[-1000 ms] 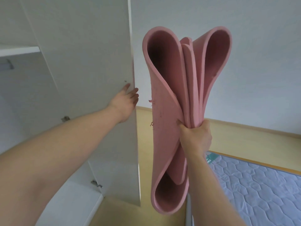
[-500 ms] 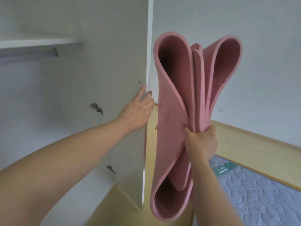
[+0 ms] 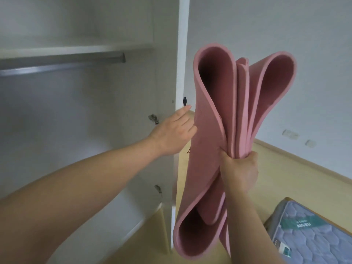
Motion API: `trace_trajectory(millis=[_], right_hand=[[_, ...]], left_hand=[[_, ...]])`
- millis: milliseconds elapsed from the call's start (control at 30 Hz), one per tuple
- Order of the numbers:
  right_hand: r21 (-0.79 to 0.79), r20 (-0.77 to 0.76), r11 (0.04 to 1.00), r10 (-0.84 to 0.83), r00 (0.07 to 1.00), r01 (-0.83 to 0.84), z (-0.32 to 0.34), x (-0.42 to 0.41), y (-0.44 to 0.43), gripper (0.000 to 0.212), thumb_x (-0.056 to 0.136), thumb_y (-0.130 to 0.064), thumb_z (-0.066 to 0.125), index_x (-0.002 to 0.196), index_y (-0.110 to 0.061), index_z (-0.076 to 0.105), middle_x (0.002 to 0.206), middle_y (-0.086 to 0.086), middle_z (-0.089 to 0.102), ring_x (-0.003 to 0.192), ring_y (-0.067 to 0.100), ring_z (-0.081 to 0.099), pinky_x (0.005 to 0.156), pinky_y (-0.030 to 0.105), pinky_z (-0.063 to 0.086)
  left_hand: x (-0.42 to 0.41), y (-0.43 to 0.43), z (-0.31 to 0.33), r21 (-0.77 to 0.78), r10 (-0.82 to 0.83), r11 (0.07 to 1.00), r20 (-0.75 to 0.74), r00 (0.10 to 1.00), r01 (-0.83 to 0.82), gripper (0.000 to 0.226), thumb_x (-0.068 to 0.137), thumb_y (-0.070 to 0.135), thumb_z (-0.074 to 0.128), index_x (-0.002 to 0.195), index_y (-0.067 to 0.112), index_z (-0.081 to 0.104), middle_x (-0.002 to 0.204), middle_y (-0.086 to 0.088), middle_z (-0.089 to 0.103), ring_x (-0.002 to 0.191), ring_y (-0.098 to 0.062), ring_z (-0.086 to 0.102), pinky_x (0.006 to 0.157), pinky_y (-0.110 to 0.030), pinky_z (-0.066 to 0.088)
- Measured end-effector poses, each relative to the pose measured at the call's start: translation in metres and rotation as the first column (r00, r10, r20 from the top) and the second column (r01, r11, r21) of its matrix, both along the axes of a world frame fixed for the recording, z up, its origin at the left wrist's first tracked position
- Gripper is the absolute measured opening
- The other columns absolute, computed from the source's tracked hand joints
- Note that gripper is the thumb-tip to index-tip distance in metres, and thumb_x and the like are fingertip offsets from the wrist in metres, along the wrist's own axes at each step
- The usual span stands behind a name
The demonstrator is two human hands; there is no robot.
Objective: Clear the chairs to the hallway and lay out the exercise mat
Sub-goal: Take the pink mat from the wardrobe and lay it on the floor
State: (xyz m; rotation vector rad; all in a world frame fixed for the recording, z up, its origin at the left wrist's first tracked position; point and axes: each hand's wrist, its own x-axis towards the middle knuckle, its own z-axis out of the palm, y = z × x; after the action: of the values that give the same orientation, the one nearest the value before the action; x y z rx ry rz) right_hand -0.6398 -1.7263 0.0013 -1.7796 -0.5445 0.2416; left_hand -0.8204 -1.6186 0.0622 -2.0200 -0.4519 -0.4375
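Observation:
A pink exercise mat, folded into several thick loops, hangs upright in front of me. My right hand grips the bundle around its pinched middle, so loops bulge above and below the fist. My left hand reaches out with straight fingers and touches the edge of the white wardrobe door, just below a small dark knob. No chairs are in view.
The white wardrobe stands open on the left, with a shelf and a metal hanging rail. A mattress with a quilted grey cover lies at the lower right. Wooden floor runs to the white wall.
The wardrobe door has swung further round under my left hand and now shows edge-on. More of the wardrobe's inside is visible. The mat stays in my right hand.

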Motion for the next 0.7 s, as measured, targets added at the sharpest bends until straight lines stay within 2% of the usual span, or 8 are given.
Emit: trace_trajectory(millis=[100, 133, 200, 267, 367, 467, 567, 700], right_hand=[[-0.027, -0.021, 0.999, 0.037, 0.999, -0.038, 0.000, -0.017, 0.008, 0.062, 0.060, -0.057, 0.079, 0.098, -0.020, 0.048, 0.078, -0.015, 0.049, 0.062, 0.009, 0.048, 0.057, 0.031, 0.035], [-0.026, -0.032, 0.998, 0.051, 0.998, -0.052, 0.000, -0.022, 0.010, 0.061, 0.061, -0.057, 0.079, 0.098, -0.019, 0.048, 0.079, -0.014, 0.049, 0.063, 0.008, 0.049, 0.059, 0.032, 0.036], [-0.033, -0.039, 0.996, 0.076, 0.996, -0.077, 0.000, -0.031, 0.016, 0.061, 0.062, -0.056, 0.080, 0.099, -0.019, 0.048, 0.081, -0.010, 0.052, 0.067, 0.019, 0.054, 0.064, 0.034, 0.040], [-0.045, -0.030, 0.994, 0.095, 0.995, -0.096, 0.000, -0.038, 0.019, 0.061, 0.063, -0.054, 0.080, 0.101, -0.018, 0.048, 0.083, -0.007, 0.054, 0.073, 0.025, 0.055, 0.067, 0.035, 0.042], [-0.050, -0.023, 0.991, 0.122, 0.992, -0.123, 0.000, -0.048, 0.025, 0.060, 0.064, -0.052, 0.079, 0.102, -0.017, 0.047, 0.089, -0.001, 0.057, 0.077, 0.028, 0.057, 0.069, 0.036, 0.044], [-0.063, -0.022, 0.990, 0.128, 0.991, -0.130, -0.002, -0.059, 0.029, 0.060, 0.064, -0.051, 0.078, 0.101, -0.016, 0.047, 0.092, 0.002, 0.059, 0.080, 0.031, 0.059, 0.073, 0.041, 0.050], [-0.062, -0.028, 0.987, 0.145, 0.989, -0.147, -0.006, -0.070, 0.033, 0.061, 0.063, -0.054, 0.077, 0.100, -0.018, 0.046, 0.087, -0.002, 0.057, 0.076, 0.027, 0.058, 0.074, 0.042, 0.050], [-0.029, -0.088, 0.984, 0.173, 0.981, -0.176, -0.011, -0.087, 0.042, 0.062, 0.060, -0.058, 0.076, 0.098, -0.022, 0.044, 0.082, -0.013, 0.050, 0.065, 0.009, 0.049, 0.069, 0.035, 0.042]], left_hand=[[-0.026, 0.000, -0.005, 0.006, 0.111, 0.994, -0.019, 0.994, -0.111, 0.036, 0.086, 0.002, 0.023, 0.093, 0.008, 0.058, 0.078, -0.006, 0.052, 0.075, -0.030, 0.051, 0.118, -0.046, 0.031], [-0.034, 0.001, -0.007, 0.004, 0.164, 0.986, -0.030, 0.986, -0.164, 0.037, 0.085, 0.003, 0.023, 0.099, 0.007, 0.057, 0.084, -0.008, 0.055, 0.080, -0.031, 0.053, 0.114, -0.046, 0.034], [-0.049, 0.003, -0.012, 0.010, 0.298, 0.955, -0.040, 0.954, -0.298, 0.041, 0.084, 0.008, 0.028, 0.114, 0.004, 0.054, 0.109, -0.013, 0.060, 0.106, -0.037, 0.056, 0.113, -0.047, 0.032], [-0.060, 0.002, -0.013, 0.006, 0.435, 0.900, -0.026, 0.900, -0.435, 0.048, 0.084, 0.012, 0.031, 0.128, 0.003, 0.048, 0.139, -0.018, 0.052, 0.134, -0.041, 0.044, 0.119, -0.051, 0.021], [-0.078, -0.003, -0.016, -0.031, 0.608, 0.792, -0.051, 0.792, -0.610, 0.059, 0.090, 0.021, 0.035, 0.147, 0.004, 0.037, 0.161, -0.022, 0.028, 0.151, -0.043, 0.018, 0.121, -0.059, -0.004], [-0.097, -0.003, -0.022, -0.073, 0.722, 0.678, -0.115, 0.682, -0.731, 0.068, 0.094, 0.027, 0.033, 0.157, 0.005, 0.024, 0.167, -0.023, 0.012, 0.153, -0.046, 0.001, 0.115, -0.065, -0.022], [-0.117, 0.005, -0.026, -0.132, 0.779, 0.598, -0.137, 0.612, -0.791, 0.073, 0.090, 0.030, 0.034, 0.159, 0.008, 0.022, 0.168, -0.022, 0.007, 0.153, -0.047, -0.005, 0.115, -0.067, -0.020], [-0.146, 0.015, -0.023, -0.157, 0.838, 0.485, -0.198, 0.508, -0.860, 0.075, 0.090, 0.030, 0.030, 0.160, 0.007, 0.019, 0.168, -0.022, 0.004, 0.153, -0.046, -0.009, 0.114, -0.067, -0.022]])
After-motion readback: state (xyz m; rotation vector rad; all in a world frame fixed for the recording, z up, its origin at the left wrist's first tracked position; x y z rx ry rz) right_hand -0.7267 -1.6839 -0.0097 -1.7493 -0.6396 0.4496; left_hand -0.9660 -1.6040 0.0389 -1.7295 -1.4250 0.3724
